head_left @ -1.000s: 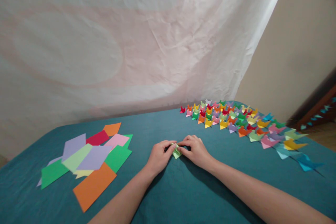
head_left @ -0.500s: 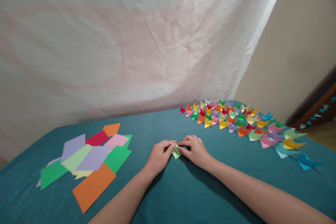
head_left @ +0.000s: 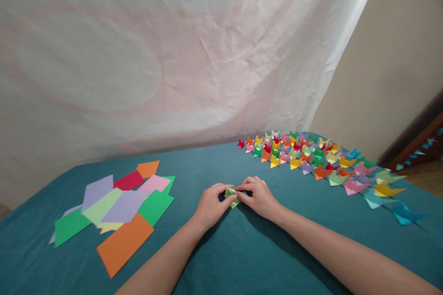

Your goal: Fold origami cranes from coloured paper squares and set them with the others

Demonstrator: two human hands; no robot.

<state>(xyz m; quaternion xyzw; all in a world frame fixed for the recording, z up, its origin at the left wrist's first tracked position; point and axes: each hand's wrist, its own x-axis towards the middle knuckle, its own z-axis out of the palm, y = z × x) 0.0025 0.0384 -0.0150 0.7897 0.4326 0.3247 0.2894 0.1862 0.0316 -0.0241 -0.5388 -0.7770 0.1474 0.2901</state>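
Note:
A small piece of light green folded paper point(head_left: 235, 203) sits between my two hands, low over the table at the middle. My left hand point(head_left: 213, 203) pinches its left side, the thumb lying across the front of it. From the right, my right hand point(head_left: 258, 197) grips the paper between thumb and index finger, the other fingers curled. My fingertips cover part of the paper, so its exact folds are hard to make out.
Flat coloured paper sheets point(head_left: 125, 244) lie in an overlapping pile at the left on the teal tablecloth point(head_left: 214, 258). Rows of folded paper birds point(head_left: 321, 173) in many colours stand at the right. A pale curtain point(head_left: 194, 64) hangs behind the table.
My left thumb has moved across the front of the green paper. More of the paper's upper part shows between my fingers. Both hands stay in nearly the same place.

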